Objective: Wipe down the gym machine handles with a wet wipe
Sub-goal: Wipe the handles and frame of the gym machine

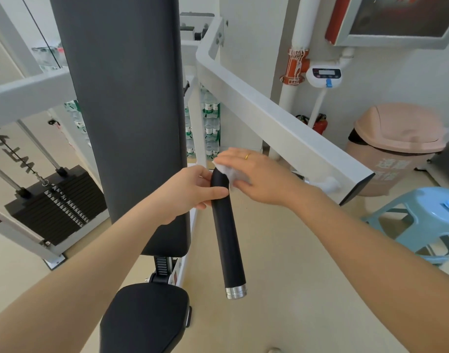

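Observation:
A black padded handle (228, 240) with a silver end cap hangs down in the middle of the view. My left hand (190, 192) grips its upper part, thumb across the front. My right hand (256, 177) presses a white wet wipe (231, 173) against the top end of the handle, fingers laid over the wipe. Most of the wipe is hidden under that hand.
The machine's white arm (282, 123) runs from upper middle to the right. A tall dark back pad (126, 110) and black seat (144, 319) stand at left, the weight stack (58, 202) beyond. A pink bin (396, 146) and blue stool (421, 220) are on the right.

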Available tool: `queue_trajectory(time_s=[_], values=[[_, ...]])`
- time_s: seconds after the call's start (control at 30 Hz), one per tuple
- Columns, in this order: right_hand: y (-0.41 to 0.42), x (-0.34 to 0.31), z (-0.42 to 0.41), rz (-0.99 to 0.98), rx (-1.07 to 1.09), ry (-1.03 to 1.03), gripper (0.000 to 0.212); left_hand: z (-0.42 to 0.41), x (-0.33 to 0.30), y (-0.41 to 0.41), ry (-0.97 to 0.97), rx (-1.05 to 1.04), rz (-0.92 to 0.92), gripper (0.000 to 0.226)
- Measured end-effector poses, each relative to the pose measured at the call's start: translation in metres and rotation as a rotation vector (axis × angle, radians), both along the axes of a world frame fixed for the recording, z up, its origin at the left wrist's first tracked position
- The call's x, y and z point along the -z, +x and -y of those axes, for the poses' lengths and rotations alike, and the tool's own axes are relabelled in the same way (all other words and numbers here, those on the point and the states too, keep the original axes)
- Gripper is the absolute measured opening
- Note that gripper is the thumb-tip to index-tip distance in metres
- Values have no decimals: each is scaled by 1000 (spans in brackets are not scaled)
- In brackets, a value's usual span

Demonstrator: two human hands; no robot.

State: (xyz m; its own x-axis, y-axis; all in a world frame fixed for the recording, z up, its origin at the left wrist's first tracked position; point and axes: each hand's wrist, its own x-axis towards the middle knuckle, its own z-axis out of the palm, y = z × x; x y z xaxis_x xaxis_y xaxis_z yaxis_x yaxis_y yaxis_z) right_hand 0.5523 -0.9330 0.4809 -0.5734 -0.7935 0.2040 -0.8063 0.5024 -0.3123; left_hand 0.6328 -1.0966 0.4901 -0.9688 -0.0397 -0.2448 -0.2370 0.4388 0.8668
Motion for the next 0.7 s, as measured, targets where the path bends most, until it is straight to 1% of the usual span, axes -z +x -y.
queue_trajectory(time_s=[0.1, 0.13, 0.2, 0.23, 0.27, 0.3, 0.37, 0.43, 0.5, 0.53, 0.6, 0.63, 0.7], values=[[-3, -12, -6, 24, 110, 27, 57, 2, 2, 0, -27, 1, -15, 18], [2, -14, -5, 13, 92, 61, 59, 2, 3, 0, -48, 0, -26, 18], [14, -14, 3, -50, -40, 165, 61, 2, 6, 1, -108, 12, -55, 18], [16, -13, 6, -80, -82, 179, 60, 2, 7, 2, -139, 38, -62, 20], [16, -14, 7, -99, -61, 176, 58, 3, 8, 3, -159, 72, -59, 24], [15, -14, 7, -109, 9, 149, 57, 3, 9, 4, -164, 98, -46, 27], [18, -8, 8, -118, 118, 61, 58, 6, 12, 5, -148, 119, -26, 32], [24, -1, 13, -174, 15, 74, 56, 10, 15, 6, -101, 124, -16, 28], [23, -1, 12, -247, -118, 167, 53, 12, 18, 9, -68, 133, 37, 27], [18, -5, 11, -263, -113, 200, 56, 12, 18, 11, -90, 144, 67, 31], [11, -11, 9, -282, -44, 223, 63, 13, 17, 13, -211, 146, 111, 40], [13, -12, 10, -337, -74, 210, 59, 13, 16, 13, -277, 130, 119, 44], [21, -9, 15, -461, -266, 256, 42, 16, 13, 12, -354, 116, 100, 40]])
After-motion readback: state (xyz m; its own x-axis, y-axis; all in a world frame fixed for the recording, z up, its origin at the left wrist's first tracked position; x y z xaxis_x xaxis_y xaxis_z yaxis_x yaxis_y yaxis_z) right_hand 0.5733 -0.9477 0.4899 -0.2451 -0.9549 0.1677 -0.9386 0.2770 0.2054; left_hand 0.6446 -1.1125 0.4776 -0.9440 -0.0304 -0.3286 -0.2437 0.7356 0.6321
